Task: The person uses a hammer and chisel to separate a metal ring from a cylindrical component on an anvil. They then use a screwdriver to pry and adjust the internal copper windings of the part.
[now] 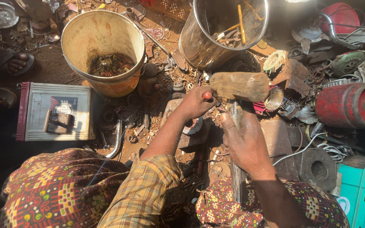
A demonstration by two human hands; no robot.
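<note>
We read this as the striking step of breaking down scrap: our right hand (246,141) is wrapped tight around the handle of a heavy hammer (239,86), its head raised just above the work, while our left hand (195,103) pinches a small red-tipped piece (207,96) on the littered ground beside 2 buckets. The next blow calls for a square aim, left fingers (208,90) kept well apart from the hammer face.

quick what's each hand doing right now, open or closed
Left hand: closed, pinching a small red-tipped tool.
Right hand: closed around the handle of a hammer, whose head is raised over the scrap.
</note>
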